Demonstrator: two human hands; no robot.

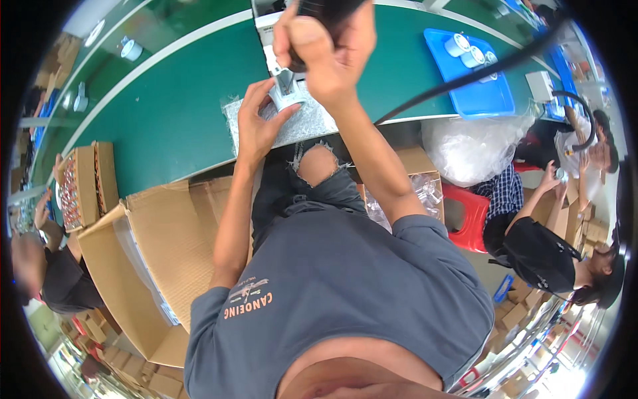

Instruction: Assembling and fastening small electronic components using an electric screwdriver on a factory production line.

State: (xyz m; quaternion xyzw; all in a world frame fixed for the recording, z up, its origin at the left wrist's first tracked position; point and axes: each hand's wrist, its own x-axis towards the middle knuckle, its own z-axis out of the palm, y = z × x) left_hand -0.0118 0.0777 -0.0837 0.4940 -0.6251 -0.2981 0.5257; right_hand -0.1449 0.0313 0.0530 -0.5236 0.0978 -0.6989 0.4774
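Held at the far edge of a crinkled clear sheet (318, 121) on the green desk (173, 113): a pale cup-shaped part (288, 101). Pinched at its sides in the grip of the left hand (258, 126), with thumb and fingers spread about as wide as the part. Just above, wrapped around a black handle-like thing (327, 12), the grip of the right hand (332, 66); blurred, so impossible to tell how tightly. Close behind, partly covered, a white upright device (264, 33); cannot tell whether touching the part.

For good work here, brace the part squarely with the left hand, fingertips well clear of the black thing. Guide the right hand straight and without haste; best to check the part's seating before adding force.

Farther right on the desk, a blue tray (482, 101) bearing white round tubs (457, 45), grouped toward its far end; contents impossible to make out. Below, near the right forearm (377, 156), a cardboard box (413, 158) with clear plastic pieces (426, 191) inside, and beyond it a bulging clear bag (473, 154) of whitish, film-like material. To the left, a large open carton (169, 243), mostly hidden inside; past it, a brown box (106, 174) packed with small red-flecked items (68, 189), too tiny to identify.
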